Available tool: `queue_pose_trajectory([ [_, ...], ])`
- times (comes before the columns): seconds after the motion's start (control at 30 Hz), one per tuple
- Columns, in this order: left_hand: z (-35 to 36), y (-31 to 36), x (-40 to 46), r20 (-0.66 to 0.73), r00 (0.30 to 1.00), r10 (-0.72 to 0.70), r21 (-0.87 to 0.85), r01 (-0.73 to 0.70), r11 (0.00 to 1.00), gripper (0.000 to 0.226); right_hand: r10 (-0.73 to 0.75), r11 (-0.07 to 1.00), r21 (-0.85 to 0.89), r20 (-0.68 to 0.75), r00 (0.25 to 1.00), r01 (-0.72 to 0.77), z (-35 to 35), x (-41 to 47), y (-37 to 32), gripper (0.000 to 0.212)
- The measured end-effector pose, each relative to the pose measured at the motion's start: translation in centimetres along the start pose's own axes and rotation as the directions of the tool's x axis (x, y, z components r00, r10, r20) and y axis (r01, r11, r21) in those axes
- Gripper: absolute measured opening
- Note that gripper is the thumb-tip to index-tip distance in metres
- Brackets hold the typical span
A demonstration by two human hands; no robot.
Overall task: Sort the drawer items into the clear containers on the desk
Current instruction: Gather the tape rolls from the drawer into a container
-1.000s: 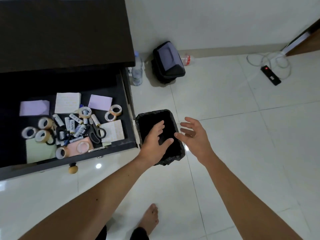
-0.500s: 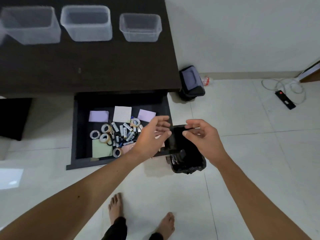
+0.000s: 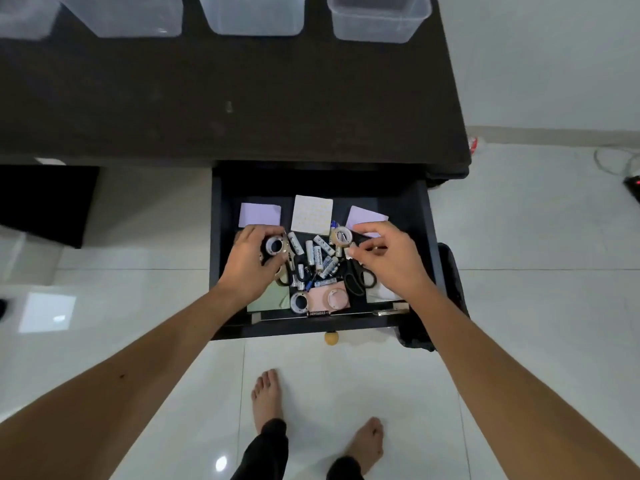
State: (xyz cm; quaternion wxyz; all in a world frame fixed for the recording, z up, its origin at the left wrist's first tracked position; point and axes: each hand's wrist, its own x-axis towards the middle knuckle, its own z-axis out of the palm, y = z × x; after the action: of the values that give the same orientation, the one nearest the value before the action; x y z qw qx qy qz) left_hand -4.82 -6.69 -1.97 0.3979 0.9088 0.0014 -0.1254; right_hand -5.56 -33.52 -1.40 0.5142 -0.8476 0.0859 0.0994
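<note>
Glossy tile floor | left hand (image 3: pixel 250 265) grips round tape roll (image 3: pixel 275 245) | right hand (image 3: pixel 388 258) curled, grip unclear

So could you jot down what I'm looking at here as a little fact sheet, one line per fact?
place: dark desk with its drawer pulled open
on desk: clear containers in a row at the far edge, contents not visible
in drawer: tape rolls, batteries, scissors, sticky note pads
left hand: fingers curled around a tape roll
right hand: fingertips closing beside another tape roll; grip not clear
floor: white tiles, bare feet, black bin beside the drawer
progress: no item moved to a container yet, as far as visible
</note>
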Motion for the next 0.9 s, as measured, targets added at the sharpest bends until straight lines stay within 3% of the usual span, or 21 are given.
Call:
queue_pose_trajectory([
  [0.23, 1.1, -1.0, 1.1, -0.051, 0.995, -0.081, 0.04, 0.083, 0.996, 0.052, -0.066, 0.987, -0.15, -0.019, 0.998, 0.062, 2.5, 2.4, 0.9, 0.051],
  [0.37, 1.3, -1.3, 1.3, -0.051, 0.995, -0.085, 0.028, 0.087, 0.996, 0.055, -0.091, 0.979, -0.189, -0.035, 0.995, 0.082, 2.7, 2.4, 1.1, 0.045],
  [0.7, 1.6, -1.1, 1.6, -0.09, 0.984, -0.151, -0.062, 0.146, 0.987, 0.051, -0.075, 0.997, 0.021, -0.014, 0.997, 0.075, 1.4, 1.2, 0.2, 0.046],
  [0.9, 1.2, -1.2, 1.2, -0.132, 0.99, -0.053, -0.076, 0.043, 0.996, 0.034, -0.023, 1.0, 0.017, 0.034, 0.999, 0.023, -1.0, -0.1, 0.4, 0.029],
])
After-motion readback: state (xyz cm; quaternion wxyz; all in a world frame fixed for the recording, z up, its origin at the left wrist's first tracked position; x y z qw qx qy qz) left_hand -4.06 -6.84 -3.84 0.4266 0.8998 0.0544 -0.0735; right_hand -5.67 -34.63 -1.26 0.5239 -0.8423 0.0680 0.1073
